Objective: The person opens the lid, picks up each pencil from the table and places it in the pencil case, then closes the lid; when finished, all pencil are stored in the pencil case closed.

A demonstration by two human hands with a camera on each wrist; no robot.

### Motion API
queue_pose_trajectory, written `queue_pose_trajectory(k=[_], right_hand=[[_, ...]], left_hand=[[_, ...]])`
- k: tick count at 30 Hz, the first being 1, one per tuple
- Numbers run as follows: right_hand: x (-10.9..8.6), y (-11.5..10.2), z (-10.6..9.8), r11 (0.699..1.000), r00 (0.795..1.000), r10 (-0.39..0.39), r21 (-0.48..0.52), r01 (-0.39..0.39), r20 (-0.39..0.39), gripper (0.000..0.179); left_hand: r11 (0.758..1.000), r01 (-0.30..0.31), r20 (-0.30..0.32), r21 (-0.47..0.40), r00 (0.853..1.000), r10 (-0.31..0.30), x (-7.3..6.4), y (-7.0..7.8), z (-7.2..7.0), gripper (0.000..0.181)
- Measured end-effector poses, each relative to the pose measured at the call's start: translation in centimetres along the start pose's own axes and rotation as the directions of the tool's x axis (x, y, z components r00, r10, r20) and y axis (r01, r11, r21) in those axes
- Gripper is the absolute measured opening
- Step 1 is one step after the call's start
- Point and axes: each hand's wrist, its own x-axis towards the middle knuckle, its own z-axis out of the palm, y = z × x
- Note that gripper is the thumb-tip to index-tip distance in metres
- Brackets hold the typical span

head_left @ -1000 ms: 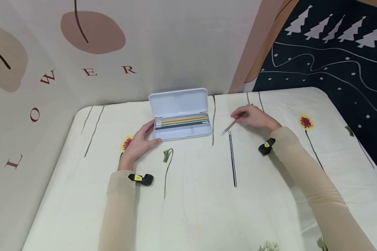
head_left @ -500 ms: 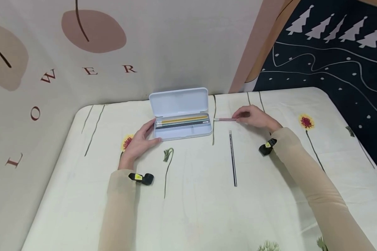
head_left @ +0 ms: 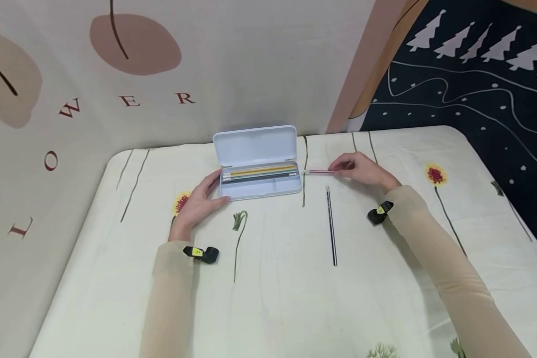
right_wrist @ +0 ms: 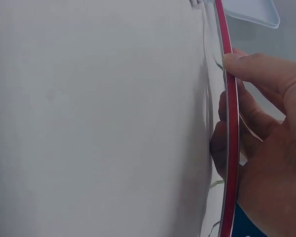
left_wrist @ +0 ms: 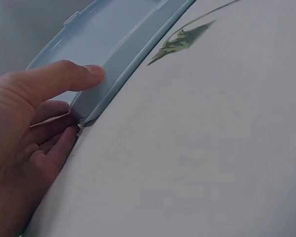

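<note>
A light blue pencil case (head_left: 250, 189) lies with its lid (head_left: 255, 146) raised. Several pencils (head_left: 261, 172), yellow, pale green and dark, fill its long back compartment. My left hand (head_left: 198, 203) holds the left end of the case; in the left wrist view its thumb (left_wrist: 91, 74) presses the case's wall and the other fingers bend around the corner. Between thumb and fingers my right hand (head_left: 360, 167) pinches a red pencil (right_wrist: 232, 118) with pale stripes. Level and sideways, that pencil's pale end points at the case's right end.
A dark striped pencil (head_left: 331, 226) lies lengthwise on the floral tablecloth (head_left: 277, 288), between the case and my right forearm. Behind the case rises a pale printed cloth backdrop (head_left: 259, 59), with a dark tree-patterned one (head_left: 465, 89) to the right.
The red pencil has turned from a slant towards me to lying level, its pale end now at the case's right side. My left hand and the case have stayed put.
</note>
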Motion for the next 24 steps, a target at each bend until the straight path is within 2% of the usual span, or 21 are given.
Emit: queue_pose_trajectory(k=[11,20,24], right_hand=[[0.1,0.1,0.7,0.999,0.999,-0.04,0.021,0.04,0.002,0.022],[0.4,-1.2,1.4,0.998,0.999,-0.047,0.029,0.047,0.008,0.022],[0.6,-1.7,1.6,0.997,0.997,-0.075,0.023,0.075,0.003,0.022]], left_hand=[[1.0,0.0,-0.003,0.001,1.0,0.0,0.0,0.2,0.1,0.085],[1.0,-0.015,-0.003,-0.024,1.0,0.015,0.1,-0.1,0.1,0.084],[0.998,-0.032,-0.01,-0.053,0.999,0.032,0.2,-0.1,0.2,0.082]])
